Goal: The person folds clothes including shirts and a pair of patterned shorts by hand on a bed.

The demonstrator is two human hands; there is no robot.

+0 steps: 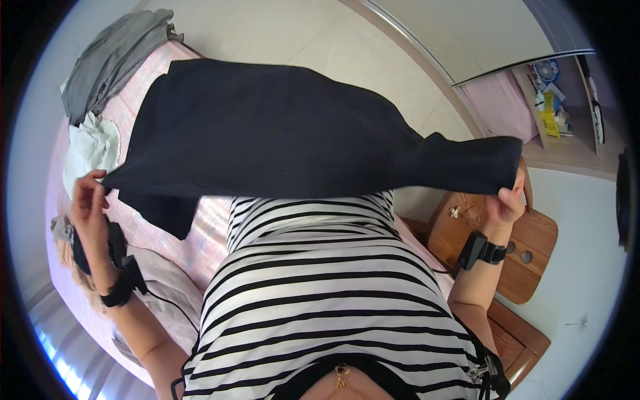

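Note:
A wide black garment (280, 127) is stretched sideways in front of my striped top, held up by both hands. Its exact kind I cannot tell; one end narrows into a tube like a sleeve or trouser leg. My left hand (91, 200) pinches a corner at the left, fingertips closed on the cloth. At the far right my right hand (507, 201) grips the edge of the narrow end, thumb on the near side and the other fingers partly hidden behind the fabric. Below my left hand's corner, a loose flap (160, 213) hangs over the bed.
A pink patterned bed (200, 257) lies at the left, bearing a grey garment (120, 57), a white cloth (90, 150) and a beige cloth (163, 287). To the right stand a wooden chair (533, 247) and an open shelf unit (573, 127). Both wrists wear black strapped devices, with cables visible.

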